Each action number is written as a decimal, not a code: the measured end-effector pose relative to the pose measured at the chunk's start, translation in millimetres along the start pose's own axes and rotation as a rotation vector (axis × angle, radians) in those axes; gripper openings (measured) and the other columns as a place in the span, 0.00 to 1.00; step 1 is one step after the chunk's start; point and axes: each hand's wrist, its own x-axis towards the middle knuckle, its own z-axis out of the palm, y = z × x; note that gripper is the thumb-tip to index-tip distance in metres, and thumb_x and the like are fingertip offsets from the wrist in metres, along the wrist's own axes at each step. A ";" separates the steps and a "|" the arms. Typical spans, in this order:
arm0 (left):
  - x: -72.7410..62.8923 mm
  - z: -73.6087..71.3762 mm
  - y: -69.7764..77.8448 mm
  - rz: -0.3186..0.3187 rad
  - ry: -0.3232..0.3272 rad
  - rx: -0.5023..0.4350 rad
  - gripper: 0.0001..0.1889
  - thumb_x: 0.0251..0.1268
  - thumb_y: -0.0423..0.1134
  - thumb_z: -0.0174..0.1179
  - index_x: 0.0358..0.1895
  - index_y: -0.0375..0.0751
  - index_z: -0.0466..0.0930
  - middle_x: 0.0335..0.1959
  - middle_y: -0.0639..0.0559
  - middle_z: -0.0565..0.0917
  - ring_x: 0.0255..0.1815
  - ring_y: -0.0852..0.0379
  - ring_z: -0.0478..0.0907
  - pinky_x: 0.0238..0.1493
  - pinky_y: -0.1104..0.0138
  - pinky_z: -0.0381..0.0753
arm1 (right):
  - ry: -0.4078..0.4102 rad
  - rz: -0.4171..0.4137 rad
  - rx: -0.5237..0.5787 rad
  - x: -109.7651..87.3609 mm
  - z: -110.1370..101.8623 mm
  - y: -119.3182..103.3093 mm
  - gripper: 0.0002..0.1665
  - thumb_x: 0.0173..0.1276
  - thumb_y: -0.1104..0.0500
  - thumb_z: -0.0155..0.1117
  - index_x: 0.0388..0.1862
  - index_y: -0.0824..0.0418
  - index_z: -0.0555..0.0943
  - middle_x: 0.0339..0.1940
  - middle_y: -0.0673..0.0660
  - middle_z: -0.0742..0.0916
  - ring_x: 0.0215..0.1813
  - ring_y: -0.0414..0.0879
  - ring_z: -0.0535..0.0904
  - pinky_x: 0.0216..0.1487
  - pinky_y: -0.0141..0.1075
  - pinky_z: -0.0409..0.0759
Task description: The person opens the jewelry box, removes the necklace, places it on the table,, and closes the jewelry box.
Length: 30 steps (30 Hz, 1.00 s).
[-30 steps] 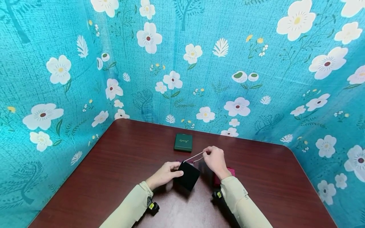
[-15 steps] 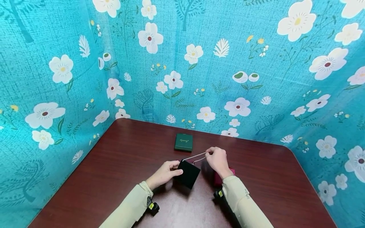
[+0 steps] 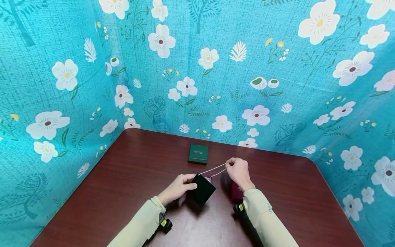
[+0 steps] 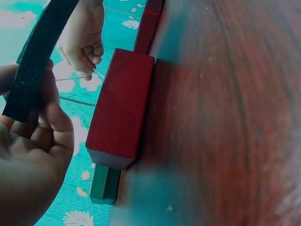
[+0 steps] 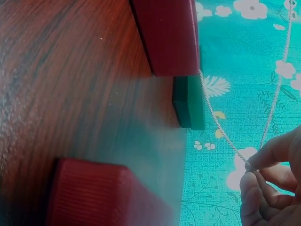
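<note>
My left hand (image 3: 177, 188) grips a thin black square pad (image 3: 203, 190) by its left edge, thumb on its front face. The pad is tilted above the table. A silvery necklace chain (image 5: 230, 141) runs in two strands from the pad's upper edge. My right hand (image 3: 239, 171) pinches the chain's far end between thumb and fingertips, and the strands look stretched between both hands. Behind the pad stands a dark red box (image 4: 121, 101), mostly hidden in the head view. A second red box (image 3: 236, 192) lies under my right wrist, partly covered by it.
A green box (image 3: 198, 153) with gold lettering sits farther back on the dark wooden table (image 3: 148, 154). Blue flowered cloth (image 3: 191, 68) hangs behind the table and along its sides.
My right hand has shifted a little to the right with the chain end, so more chain shows between the hands. The left hand and pad have barely moved.
</note>
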 end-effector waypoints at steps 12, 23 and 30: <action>-0.8 0.9 1.7 -0.042 0.029 0.019 0.16 0.66 0.30 0.54 0.55 0.29 0.76 0.51 0.42 0.80 0.52 0.56 0.74 0.54 0.69 0.69 | 0.020 0.027 -0.012 2.8 -2.8 5.0 0.07 0.59 0.62 0.61 0.30 0.60 0.87 0.24 0.52 0.86 0.29 0.48 0.78 0.34 0.43 0.75; -6.8 -3.0 26.0 0.008 0.013 -0.022 0.15 0.64 0.26 0.52 0.51 0.21 0.74 0.47 0.34 0.80 0.44 0.63 0.75 0.50 0.72 0.71 | 0.018 0.053 0.000 2.4 -5.4 8.8 0.08 0.58 0.62 0.61 0.30 0.60 0.87 0.25 0.52 0.86 0.31 0.50 0.78 0.35 0.44 0.75; -5.9 -3.3 23.6 0.019 0.001 -0.028 0.15 0.63 0.26 0.52 0.51 0.24 0.75 0.45 0.39 0.81 0.42 0.64 0.75 0.49 0.71 0.71 | 0.013 0.074 0.009 4.6 -8.3 7.8 0.08 0.60 0.60 0.61 0.32 0.60 0.87 0.27 0.53 0.87 0.32 0.50 0.78 0.36 0.44 0.75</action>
